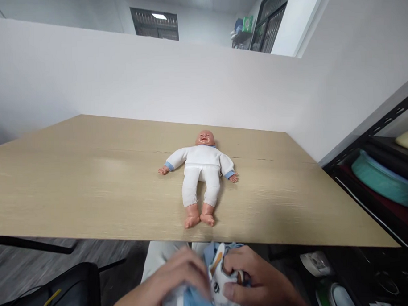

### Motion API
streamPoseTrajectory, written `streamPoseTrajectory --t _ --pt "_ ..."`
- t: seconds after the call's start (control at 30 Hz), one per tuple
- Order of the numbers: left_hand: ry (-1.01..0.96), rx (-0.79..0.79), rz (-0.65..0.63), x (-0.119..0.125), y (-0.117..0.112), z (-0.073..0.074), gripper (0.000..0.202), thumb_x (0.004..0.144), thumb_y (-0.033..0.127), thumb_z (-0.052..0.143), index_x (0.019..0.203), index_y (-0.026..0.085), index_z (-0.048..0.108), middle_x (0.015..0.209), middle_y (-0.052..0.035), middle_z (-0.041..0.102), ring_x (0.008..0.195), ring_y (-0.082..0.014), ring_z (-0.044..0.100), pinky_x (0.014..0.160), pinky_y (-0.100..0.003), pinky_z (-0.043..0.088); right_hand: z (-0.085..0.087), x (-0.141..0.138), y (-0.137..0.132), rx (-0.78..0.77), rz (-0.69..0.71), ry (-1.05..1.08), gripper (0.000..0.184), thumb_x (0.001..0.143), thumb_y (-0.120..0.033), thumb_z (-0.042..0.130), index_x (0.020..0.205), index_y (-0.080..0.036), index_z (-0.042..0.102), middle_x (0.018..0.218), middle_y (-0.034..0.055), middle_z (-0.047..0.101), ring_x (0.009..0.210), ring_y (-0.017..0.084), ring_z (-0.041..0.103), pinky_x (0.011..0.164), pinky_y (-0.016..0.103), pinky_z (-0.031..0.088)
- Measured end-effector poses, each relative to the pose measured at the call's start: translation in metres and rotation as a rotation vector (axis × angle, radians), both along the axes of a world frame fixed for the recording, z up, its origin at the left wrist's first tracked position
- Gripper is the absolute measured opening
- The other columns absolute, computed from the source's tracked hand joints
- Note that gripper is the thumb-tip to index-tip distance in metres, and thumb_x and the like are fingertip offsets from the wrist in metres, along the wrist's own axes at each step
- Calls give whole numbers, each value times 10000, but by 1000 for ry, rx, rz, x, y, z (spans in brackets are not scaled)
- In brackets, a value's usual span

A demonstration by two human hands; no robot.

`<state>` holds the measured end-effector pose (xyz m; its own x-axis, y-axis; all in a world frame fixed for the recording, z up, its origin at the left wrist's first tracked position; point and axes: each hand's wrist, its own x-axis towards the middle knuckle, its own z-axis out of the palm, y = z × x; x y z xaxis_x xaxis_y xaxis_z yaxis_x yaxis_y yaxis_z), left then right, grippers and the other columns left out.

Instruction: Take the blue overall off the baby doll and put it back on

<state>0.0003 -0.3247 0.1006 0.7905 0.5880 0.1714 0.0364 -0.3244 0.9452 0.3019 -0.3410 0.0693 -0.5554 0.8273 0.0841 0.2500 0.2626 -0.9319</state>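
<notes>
A baby doll [201, 176] in a white suit with blue cuffs lies face up on the wooden table [91, 183], feet toward me. Below the table's front edge, over my lap, both hands grip a small printed garment [218, 284] in white, blue and orange. My left hand [179, 274] has its fingers curled over the cloth's left side. My right hand [253, 276] pinches its right side with thumb and fingers. Part of the garment is hidden under my hands.
A white partition wall runs behind and to the right of the table. A black metal shelf [375, 174] at the right holds a teal cushion [382, 180] and other items. A dark chair [61, 287] stands at lower left.
</notes>
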Motion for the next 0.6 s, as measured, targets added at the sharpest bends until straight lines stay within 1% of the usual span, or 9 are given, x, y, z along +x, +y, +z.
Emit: streamPoseTrajectory --t 0.07,0.13,0.2,0.23,0.3,0.37,0.43,0.53,0.6 --pt "-76 95 144 5 22 16 503 1030 430 800 1498 345 636 1528 -117 635 1495 -334 560 1284 -495 458 42 -8 22 275 192 137 360 998 -519 736 844 -210 637 758 -12 610 699 138 516 736 255 466" --pt "-103 113 126 12 49 27 708 997 440 851 1621 343 530 1674 -138 519 1613 -366 450 1323 -530 421 80 -12 44 412 264 92 356 1064 -477 680 839 -216 593 716 -34 532 667 130 468 687 262 418" --pt "-195 50 -10 19 76 36 787 986 511 853 1648 294 486 1594 -164 575 1520 -361 559 1251 -509 504 115 -13 63 487 311 37 342 1095 -429 656 838 -222 568 701 -48 482 643 123 429 680 257 428" --pt "-236 25 -59 22 89 42 771 991 538 840 1628 267 501 1498 -159 628 1424 -340 629 1176 -468 559 130 -12 72 500 298 10 340 1092 -418 675 835 -224 566 714 -42 486 659 124 442 669 249 432" --pt "-238 28 -109 27 113 54 601 1007 549 818 1471 222 621 1299 -113 692 1194 -267 707 1006 -353 611 156 -8 89 455 322 -42 346 1088 -392 713 818 -223 578 715 -35 513 655 118 449 630 231 432" --pt "-194 101 -144 30 133 69 395 1026 527 798 1199 180 723 1094 -61 700 1017 -212 695 920 -291 597 174 -4 105 405 317 -9 339 1103 -383 719 836 -207 607 716 -38 516 640 104 458 597 217 417" --pt "-173 203 -178 32 149 85 332 1030 488 795 1011 163 731 968 -34 669 936 -194 672 895 -277 588 184 1 121 380 278 38 329 1125 -378 700 869 -185 632 757 -33 541 665 93 494 612 206 424" --pt "-171 319 -149 31 164 106 246 1034 400 790 1035 162 729 956 -33 676 920 -191 681 864 -265 595 186 7 145 424 209 17 296 1137 -395 687 952 -165 681 920 3 645 849 114 612 775 212 499" --pt "-167 397 -90 28 171 115 177 1047 326 776 1079 160 722 974 -35 708 907 -174 690 847 -247 598 182 10 162 439 198 -55 276 1112 -439 725 1085 -165 706 1007 14 683 951 136 653 869 227 524"
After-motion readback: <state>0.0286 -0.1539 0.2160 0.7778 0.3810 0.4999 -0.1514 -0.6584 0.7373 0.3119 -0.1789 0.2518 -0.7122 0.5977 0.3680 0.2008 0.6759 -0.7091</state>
